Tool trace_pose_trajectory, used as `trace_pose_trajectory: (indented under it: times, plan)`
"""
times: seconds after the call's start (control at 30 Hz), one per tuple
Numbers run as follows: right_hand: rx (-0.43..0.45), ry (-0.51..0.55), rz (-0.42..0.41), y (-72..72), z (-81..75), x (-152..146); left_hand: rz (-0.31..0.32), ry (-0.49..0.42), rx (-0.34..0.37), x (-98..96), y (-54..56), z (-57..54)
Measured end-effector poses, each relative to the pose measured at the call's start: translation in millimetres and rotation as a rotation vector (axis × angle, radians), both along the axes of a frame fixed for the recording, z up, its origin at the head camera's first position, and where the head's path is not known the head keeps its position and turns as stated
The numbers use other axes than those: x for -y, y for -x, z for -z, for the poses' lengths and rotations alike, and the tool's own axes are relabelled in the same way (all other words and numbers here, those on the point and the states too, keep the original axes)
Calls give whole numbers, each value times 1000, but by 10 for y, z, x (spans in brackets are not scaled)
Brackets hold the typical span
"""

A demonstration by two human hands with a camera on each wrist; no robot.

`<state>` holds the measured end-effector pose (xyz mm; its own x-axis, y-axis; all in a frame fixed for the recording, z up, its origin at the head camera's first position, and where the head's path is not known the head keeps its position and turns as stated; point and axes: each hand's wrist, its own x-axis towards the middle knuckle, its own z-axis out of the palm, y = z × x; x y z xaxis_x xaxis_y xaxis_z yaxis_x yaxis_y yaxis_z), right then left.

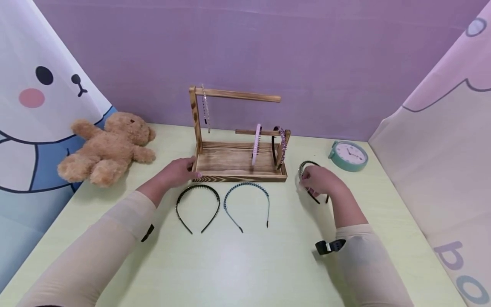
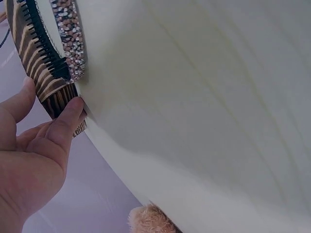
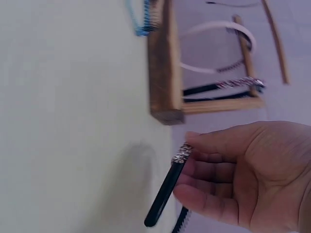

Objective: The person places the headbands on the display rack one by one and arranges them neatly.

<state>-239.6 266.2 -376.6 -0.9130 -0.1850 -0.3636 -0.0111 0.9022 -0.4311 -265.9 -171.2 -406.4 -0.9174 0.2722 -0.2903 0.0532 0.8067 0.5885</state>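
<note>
Apparently, the step was lifting a dark headband (image 3: 165, 194) for hanging: the right hand (image 1: 321, 180) pinched it right of the wooden rack (image 1: 239, 178), whose near left corner the left hand (image 1: 176, 172) gripped; next, slipping it over a bar (image 1: 238, 94) seemed called for.

Letter "o" (image 1: 460, 285) on hanging cloth (image 1: 433, 170), clock dial (image 1: 350, 152) unreadable

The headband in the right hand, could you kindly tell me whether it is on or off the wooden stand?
Off: the right hand grips the headband beside the wooden stand, a visible gap separating headband from stand.
</note>
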Motion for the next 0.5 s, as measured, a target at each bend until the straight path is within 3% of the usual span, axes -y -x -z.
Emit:
trace_pose_trajectory:
  times: [0.23,0.5]
  plan:
    - [-232,79,64,31,-255,-121,5,-2,-13,11,-18,-4]
    - [-467,294,201,53,-497,-67,3,-3,-2,1,-9,8]
